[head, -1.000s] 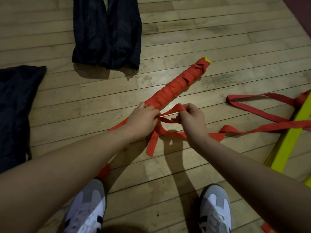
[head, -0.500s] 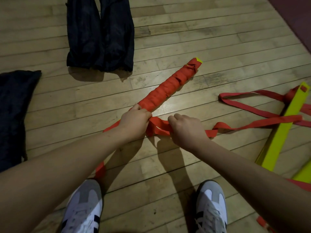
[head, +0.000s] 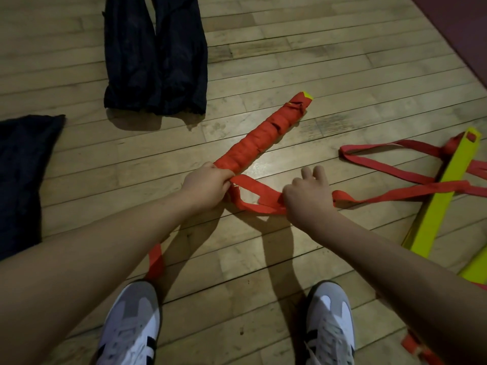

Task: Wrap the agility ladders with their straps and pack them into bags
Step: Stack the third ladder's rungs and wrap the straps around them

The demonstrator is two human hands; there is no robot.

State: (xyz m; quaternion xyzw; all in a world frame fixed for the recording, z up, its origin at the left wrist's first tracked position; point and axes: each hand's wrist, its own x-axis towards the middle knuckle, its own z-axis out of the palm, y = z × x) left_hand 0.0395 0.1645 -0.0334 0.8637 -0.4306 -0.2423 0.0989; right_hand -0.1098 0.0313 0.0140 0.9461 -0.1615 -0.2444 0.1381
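Observation:
A bundle of ladder rungs [head: 261, 138], wrapped tightly in red strap, lies diagonally on the wooden floor with a yellow tip at its far end. My left hand [head: 208, 185] grips its near end. My right hand [head: 307, 196] pinches the loose red strap [head: 259, 197] and holds it out to the right of the bundle, two fingers sticking up. The strap runs on rightward to a second, unwrapped ladder with yellow rungs [head: 445, 191]. Two dark bags [head: 155, 54] lie flat further off.
Another dark bag [head: 23, 180] lies at the left edge. My two white and grey shoes [head: 131, 322] stand at the bottom. Loose red strap loops [head: 390, 167] spread over the floor on the right. A dark red mat [head: 463, 30] fills the top right corner.
My right hand has moved right, away from the bundle, drawing the strap out taut. My left hand has kept its grip on the bundle's near end.

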